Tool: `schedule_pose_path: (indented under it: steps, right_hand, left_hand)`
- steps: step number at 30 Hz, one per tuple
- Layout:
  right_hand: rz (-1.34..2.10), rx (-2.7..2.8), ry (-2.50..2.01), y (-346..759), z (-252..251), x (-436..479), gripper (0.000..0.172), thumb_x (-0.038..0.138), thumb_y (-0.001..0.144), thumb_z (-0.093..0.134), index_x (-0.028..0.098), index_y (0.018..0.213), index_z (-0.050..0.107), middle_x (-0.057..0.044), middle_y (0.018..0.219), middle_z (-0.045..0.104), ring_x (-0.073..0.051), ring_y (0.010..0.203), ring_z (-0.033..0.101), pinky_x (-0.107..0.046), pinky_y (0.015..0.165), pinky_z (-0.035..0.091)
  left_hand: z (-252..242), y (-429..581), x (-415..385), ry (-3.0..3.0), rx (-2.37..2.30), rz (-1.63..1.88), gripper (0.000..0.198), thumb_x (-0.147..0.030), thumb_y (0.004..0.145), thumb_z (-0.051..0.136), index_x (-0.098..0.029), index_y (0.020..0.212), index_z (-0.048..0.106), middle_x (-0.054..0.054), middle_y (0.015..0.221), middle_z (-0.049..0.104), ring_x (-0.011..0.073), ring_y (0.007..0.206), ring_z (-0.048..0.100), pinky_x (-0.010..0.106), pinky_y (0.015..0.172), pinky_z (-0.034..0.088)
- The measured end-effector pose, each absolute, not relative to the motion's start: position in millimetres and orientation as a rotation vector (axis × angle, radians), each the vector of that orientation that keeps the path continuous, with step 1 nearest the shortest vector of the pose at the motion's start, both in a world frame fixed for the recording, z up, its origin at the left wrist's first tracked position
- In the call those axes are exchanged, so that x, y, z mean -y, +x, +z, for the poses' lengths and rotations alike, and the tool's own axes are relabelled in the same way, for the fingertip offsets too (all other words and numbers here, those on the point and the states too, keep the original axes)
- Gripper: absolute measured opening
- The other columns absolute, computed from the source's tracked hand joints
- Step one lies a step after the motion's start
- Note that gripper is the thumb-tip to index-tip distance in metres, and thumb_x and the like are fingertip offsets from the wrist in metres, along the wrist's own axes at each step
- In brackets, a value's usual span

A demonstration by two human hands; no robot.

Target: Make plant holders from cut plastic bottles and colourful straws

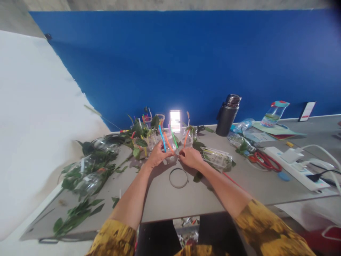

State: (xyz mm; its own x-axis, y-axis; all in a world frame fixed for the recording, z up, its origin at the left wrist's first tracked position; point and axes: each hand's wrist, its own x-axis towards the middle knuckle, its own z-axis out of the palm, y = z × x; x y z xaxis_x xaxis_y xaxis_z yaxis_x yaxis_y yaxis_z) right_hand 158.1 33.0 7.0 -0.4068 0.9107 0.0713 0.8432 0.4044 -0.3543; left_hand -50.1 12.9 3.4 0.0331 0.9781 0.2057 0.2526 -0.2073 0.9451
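My left hand [157,155] and my right hand [189,156] meet at the middle of the grey table [239,185], fingers curled around a small clear plastic cup [170,149]. Coloured straws [166,140], blue, orange and green, stick up out of the cup between my hands. A clear plastic ring [178,177] lies flat on the table just in front of my hands. More clear cups with leaves and straws [144,137] stand right behind my left hand.
Leafy cuttings and clear bottles [87,174] cover the table's left side. A dark flask [227,114] stands at the back against the blue wall. Right of my hands lie a clear pack [217,157], red scissors [263,160] and a white power strip [298,167] with cables.
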Motion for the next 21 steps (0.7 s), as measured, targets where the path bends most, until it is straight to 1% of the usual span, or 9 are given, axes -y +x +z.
schedule_pose_path:
  steps: [5,8,14,21]
  right_hand:
    - [0.346,2.417,-1.574,158.2,5.7,-33.7,0.027,0.036,0.099,0.056,0.026,0.107,0.081,-0.009,0.112,0.080,-0.028,0.104,0.074,-0.034,0.082,0.051]
    - [0.338,2.400,-1.573,158.2,5.8,-33.6,0.028,0.036,0.100,0.056,0.026,0.107,0.081,-0.009,0.112,0.080,-0.028,0.105,0.073,-0.034,0.083,0.051]
    - [0.350,2.352,-1.586,158.2,7.1,-32.9,0.028,0.037,0.102,0.056,0.025,0.106,0.080,-0.008,0.108,0.081,-0.027,0.102,0.074,-0.032,0.081,0.049]
    - [0.368,2.367,-1.573,158.3,8.8,-32.3,0.026,0.035,0.101,0.057,0.025,0.102,0.081,-0.008,0.110,0.080,-0.026,0.104,0.073,-0.031,0.081,0.049]
  left_hand:
    - [3.5,-49.7,-12.6,1.566,-1.272,1.211,0.081,-0.041,0.061,0.096,-0.019,0.131,0.062,0.010,0.113,0.076,0.0278,0.105,0.073,0.038,0.090,0.058]
    - [2.7,-50.2,-12.6,1.567,-1.247,1.197,0.081,-0.043,0.061,0.096,-0.019,0.130,0.062,0.008,0.108,0.077,0.0272,0.102,0.073,0.039,0.091,0.059]
    - [5.0,-50.0,-10.8,1.570,-1.218,1.169,0.075,-0.049,0.062,0.095,-0.018,0.124,0.065,0.007,0.100,0.077,0.0256,0.095,0.074,0.037,0.086,0.060]
    - [4.9,-49.8,-12.2,1.541,-1.220,1.202,0.079,-0.045,0.059,0.097,-0.018,0.126,0.063,0.006,0.101,0.076,0.0237,0.095,0.073,0.037,0.087,0.058]
